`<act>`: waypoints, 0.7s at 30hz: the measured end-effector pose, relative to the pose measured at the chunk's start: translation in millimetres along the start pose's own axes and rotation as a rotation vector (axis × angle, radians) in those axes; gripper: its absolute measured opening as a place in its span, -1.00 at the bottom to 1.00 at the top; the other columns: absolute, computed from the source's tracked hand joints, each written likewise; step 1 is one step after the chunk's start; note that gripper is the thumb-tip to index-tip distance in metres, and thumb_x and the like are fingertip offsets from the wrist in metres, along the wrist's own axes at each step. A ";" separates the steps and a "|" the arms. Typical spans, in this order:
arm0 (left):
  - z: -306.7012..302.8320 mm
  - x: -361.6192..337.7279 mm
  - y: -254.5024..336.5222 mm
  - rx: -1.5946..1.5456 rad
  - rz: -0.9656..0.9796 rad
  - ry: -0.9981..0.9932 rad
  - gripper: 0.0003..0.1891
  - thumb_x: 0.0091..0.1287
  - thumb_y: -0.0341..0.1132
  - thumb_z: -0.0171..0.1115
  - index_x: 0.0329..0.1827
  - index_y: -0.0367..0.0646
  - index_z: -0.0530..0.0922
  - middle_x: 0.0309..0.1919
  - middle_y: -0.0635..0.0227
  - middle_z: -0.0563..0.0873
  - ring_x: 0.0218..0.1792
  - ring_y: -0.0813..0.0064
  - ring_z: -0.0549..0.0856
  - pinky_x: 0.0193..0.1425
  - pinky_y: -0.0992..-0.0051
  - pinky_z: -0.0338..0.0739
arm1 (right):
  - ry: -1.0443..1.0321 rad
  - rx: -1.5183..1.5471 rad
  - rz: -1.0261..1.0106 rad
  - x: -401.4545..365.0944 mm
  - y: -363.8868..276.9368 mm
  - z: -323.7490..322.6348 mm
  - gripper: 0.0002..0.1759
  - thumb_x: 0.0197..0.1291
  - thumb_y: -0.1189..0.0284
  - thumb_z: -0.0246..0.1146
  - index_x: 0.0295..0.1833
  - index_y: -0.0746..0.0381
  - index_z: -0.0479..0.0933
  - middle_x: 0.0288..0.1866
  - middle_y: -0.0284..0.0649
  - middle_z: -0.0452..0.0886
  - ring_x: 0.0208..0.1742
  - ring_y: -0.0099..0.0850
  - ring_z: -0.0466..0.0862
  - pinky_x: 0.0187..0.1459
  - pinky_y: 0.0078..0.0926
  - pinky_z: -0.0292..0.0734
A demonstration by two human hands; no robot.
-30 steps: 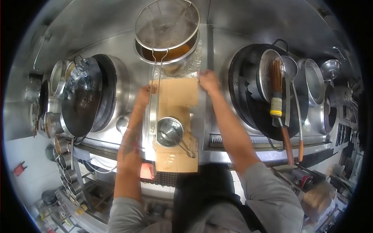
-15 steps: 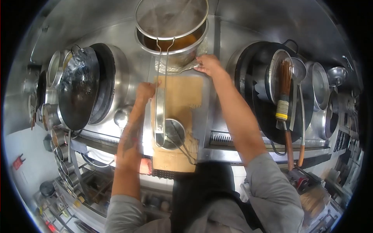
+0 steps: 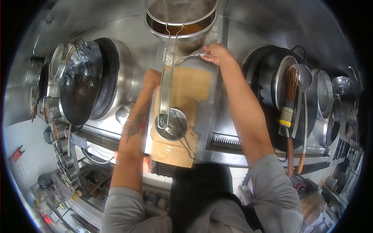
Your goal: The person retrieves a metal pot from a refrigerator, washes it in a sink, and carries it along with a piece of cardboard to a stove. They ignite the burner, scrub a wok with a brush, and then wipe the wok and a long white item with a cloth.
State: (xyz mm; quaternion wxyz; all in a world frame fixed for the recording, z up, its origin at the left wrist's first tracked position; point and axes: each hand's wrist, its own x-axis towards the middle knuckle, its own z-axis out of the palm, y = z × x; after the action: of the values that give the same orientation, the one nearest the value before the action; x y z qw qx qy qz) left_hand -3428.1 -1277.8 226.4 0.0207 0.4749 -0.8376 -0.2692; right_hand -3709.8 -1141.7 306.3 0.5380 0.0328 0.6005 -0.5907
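My right hand (image 3: 217, 54) pinches the edge of a crinkled silvery sheet (image 3: 180, 58), which looks like foil, beneath a steel bowl (image 3: 171, 38) of brown liquid. At the left edge of a flat cardboard sheet (image 3: 194, 83), my left hand (image 3: 152, 79) is closed, apparently gripping that edge; its fingertips are mostly hidden. A round mesh strainer (image 3: 182, 11) rests over the bowl. Its long handle (image 3: 164, 93) extends back toward me above the cardboard. Under the handle's end, a small steel pot (image 3: 178, 116) stands on the cardboard with a thin utensil in it.
Large dark woks stand on both sides, the left wok (image 3: 81, 89) tilted and the right wok (image 3: 268, 112) holding a strainer, a bamboo brush (image 3: 287, 108) and a ladle (image 3: 305, 81). Another ladle (image 3: 122, 114) lies left of my forearm. A black perforated mat (image 3: 163, 169) shows at the front.
The cardboard, pot, bowl and strainer have shifted away from me, with both hands moving along. More of the black mat shows at the front edge. The view has also shifted slightly.
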 end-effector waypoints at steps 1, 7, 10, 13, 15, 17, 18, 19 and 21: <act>3.4 4.7 4.9 -0.013 -0.024 0.016 -0.64 0.28 -0.10 0.17 -0.43 -0.23 0.73 -0.29 -0.02 0.76 -0.19 -0.06 0.75 0.02 0.22 0.63 | -0.001 -0.003 -0.001 -5.6 -5.5 3.0 -0.91 0.37 0.62 0.12 -0.04 0.30 0.46 -0.14 -0.19 0.52 -0.17 -0.33 0.59 -0.09 -0.22 0.76; 20.8 55.5 -32.4 -0.117 0.325 -0.002 -0.74 0.23 -0.23 0.20 -0.41 -0.26 0.72 -0.36 0.00 0.76 -0.35 0.08 0.75 -0.21 0.29 0.64 | 0.029 -0.092 -0.006 -8.3 -5.2 -7.4 -0.85 0.37 0.61 0.16 0.02 0.32 0.49 -0.13 -0.23 0.53 -0.16 -0.35 0.61 -0.11 -0.23 0.75; 2.1 53.5 -8.5 -0.190 0.247 -0.064 -0.80 0.23 -0.31 0.26 -0.41 -0.29 0.71 -0.52 0.14 0.73 -0.53 0.33 0.70 -0.41 0.40 0.57 | 0.074 -0.171 -0.044 -21.2 1.0 -9.0 -0.82 0.38 0.58 0.17 0.05 0.33 0.49 -0.14 -0.22 0.54 -0.20 -0.38 0.60 -0.12 -0.22 0.75; -21.6 28.9 42.4 -0.471 -0.052 0.081 -0.86 0.24 -0.38 0.34 -0.36 -0.31 0.72 -0.64 0.33 0.67 -0.64 0.51 0.62 -0.53 0.46 0.48 | 0.090 -0.179 -0.062 -8.0 20.3 -20.9 -0.79 0.37 0.54 0.21 0.07 0.35 0.49 -0.11 -0.21 0.55 -0.16 -0.37 0.62 -0.14 -0.26 0.75; -19.8 23.4 40.6 -0.632 -0.221 0.125 -0.87 0.25 -0.40 0.38 -0.32 -0.32 0.72 -0.69 0.42 0.63 -0.68 0.55 0.57 -0.57 0.47 0.45 | 0.106 -0.335 -0.179 11.3 41.4 -33.5 -0.65 0.31 0.40 0.32 0.10 0.37 0.49 0.01 -0.09 0.59 -0.07 -0.18 0.67 -0.05 -0.17 0.71; -17.2 25.4 25.6 -0.991 -0.019 0.328 -0.80 0.29 -0.34 0.41 -0.17 -0.32 0.72 -0.51 0.30 0.72 -0.52 0.55 0.68 -0.46 0.48 0.52 | 0.226 -0.590 -0.286 16.0 62.2 -37.3 -0.57 0.27 0.30 0.36 0.10 0.38 0.48 0.03 -0.02 0.61 -0.02 -0.10 0.68 0.02 -0.14 0.66; -21.8 18.9 21.1 -0.989 -0.019 0.330 -0.80 0.29 -0.34 0.41 -0.17 -0.32 0.72 -0.51 0.30 0.72 -0.52 0.55 0.68 -0.46 0.48 0.52 | 0.345 -0.845 -0.397 15.3 66.8 -36.6 -0.48 0.23 0.21 0.40 0.10 0.38 0.48 0.05 0.05 0.63 0.02 -0.03 0.69 0.08 -0.11 0.61; -27.5 2.1 10.7 -0.796 0.084 0.481 -0.77 0.32 -0.31 0.40 -0.11 -0.30 0.71 -0.38 0.23 0.74 -0.42 0.52 0.70 -0.39 0.48 0.54 | 0.335 -0.844 -0.396 12.9 71.6 -37.5 -0.48 0.23 0.21 0.40 0.10 0.38 0.48 0.05 0.05 0.63 0.02 -0.03 0.69 0.08 -0.11 0.61; -36.1 -61.0 -4.1 -0.523 0.184 0.560 -0.76 0.35 -0.30 0.37 -0.03 -0.26 0.70 -0.14 0.11 0.72 -0.21 0.40 0.72 -0.20 0.42 0.57 | 0.575 -1.106 -0.517 -29.0 74.9 -31.2 -0.44 0.18 0.08 0.41 0.04 0.34 0.52 0.07 0.14 0.66 0.07 0.02 0.68 0.17 -0.12 0.54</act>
State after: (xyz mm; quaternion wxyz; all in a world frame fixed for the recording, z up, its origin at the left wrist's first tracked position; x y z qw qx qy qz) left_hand -3381.0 -1245.8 268.8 0.3929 0.4316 -0.7416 -0.3306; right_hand -3666.0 -1078.7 267.1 0.1359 -0.2364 0.9223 -0.2739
